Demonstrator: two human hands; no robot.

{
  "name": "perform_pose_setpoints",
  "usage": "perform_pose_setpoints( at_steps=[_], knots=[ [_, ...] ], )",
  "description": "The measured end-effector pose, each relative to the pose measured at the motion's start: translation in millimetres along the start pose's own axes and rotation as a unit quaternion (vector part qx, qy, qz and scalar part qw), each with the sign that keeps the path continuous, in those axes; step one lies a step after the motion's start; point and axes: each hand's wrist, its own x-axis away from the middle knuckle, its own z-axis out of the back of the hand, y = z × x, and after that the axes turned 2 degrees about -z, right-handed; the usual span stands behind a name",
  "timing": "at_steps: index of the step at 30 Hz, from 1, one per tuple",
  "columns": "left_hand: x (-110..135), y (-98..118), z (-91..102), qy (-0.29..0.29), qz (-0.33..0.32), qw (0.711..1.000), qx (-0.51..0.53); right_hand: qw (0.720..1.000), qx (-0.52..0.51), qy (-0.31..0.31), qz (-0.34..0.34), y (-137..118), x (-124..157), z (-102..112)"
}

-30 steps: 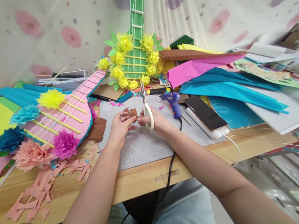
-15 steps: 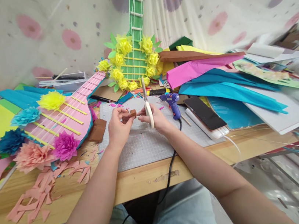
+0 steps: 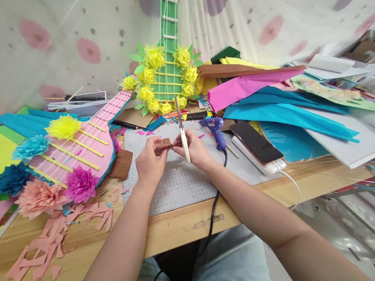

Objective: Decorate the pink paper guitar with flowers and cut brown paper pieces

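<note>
Over the grey cutting mat [image 3: 167,192], my left hand [image 3: 150,160] pinches a small brown folded piece of paper [image 3: 167,142] between thumb and fingers. My right hand [image 3: 195,148] is closed around white-handled scissors [image 3: 184,145], their blades pointing up and away from me. The fingertips of my right hand also meet the right end of the brown piece. Left of my left hand, a larger folded brown paper [image 3: 121,164] lies at the mat's edge. A blue glue gun [image 3: 216,132] rests to the right of my right hand.
A pink paper guitar [image 3: 84,150] with paper flowers lies left; a green one [image 3: 168,80] with yellow flowers stands behind. A phone [image 3: 256,141] rests on a white power strip at right. Coloured paper sheets [image 3: 284,113] pile up beyond. Salmon scraps [image 3: 45,246] litter the front left. The glue gun's black cord [image 3: 214,209] crosses the table edge.
The brown piece has tilted slightly between my fingers, and its top shows less. Both hands stay close together, and the scissors remain in my right hand.
</note>
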Motion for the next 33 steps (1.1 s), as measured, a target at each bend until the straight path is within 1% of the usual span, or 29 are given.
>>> perform_pose_setpoints(
  at_steps=[4, 6, 14, 19, 21, 24, 28, 33],
  knots=[
    [0.1, 2.6, 0.5, -0.002, 0.037, 0.998, 0.050, 1.000, 0.001, 0.001, -0.011, 0.8, -0.7, 0.2],
    [0.0, 4.0, 0.7, -0.004, 0.046, 0.997, 0.063, 1.000, -0.007, 0.001, -0.016, 1.2, -1.0, 0.1],
    [-0.1, 4.6, 0.8, -0.012, 0.029, 0.999, 0.042, 0.999, -0.047, -0.008, -0.027, 0.1, -1.1, -0.7],
    [0.3, 4.1, 0.3, -0.008, 0.041, 0.998, 0.048, 0.998, -0.047, -0.012, -0.031, -0.5, -0.8, -1.0],
    [-0.4, 2.7, -0.8, -0.001, 0.051, 0.996, 0.073, 0.999, -0.034, -0.005, -0.021, -0.5, -0.6, -0.9],
    [-2.9, -0.6, -3.5, 0.010, 0.077, 0.985, 0.151, 1.000, -0.015, 0.004, -0.004, -0.6, -0.3, -0.6],
    [-6.4, -2.7, -5.6, -0.007, 0.135, 0.956, 0.259, 1.000, -0.022, -0.017, -0.003, -0.8, -0.1, -1.4],
    [-6.8, 1.3, -4.3, -0.019, 0.180, 0.932, 0.314, 0.999, -0.031, -0.013, -0.023, -0.3, -0.2, -3.1]
  ],
)
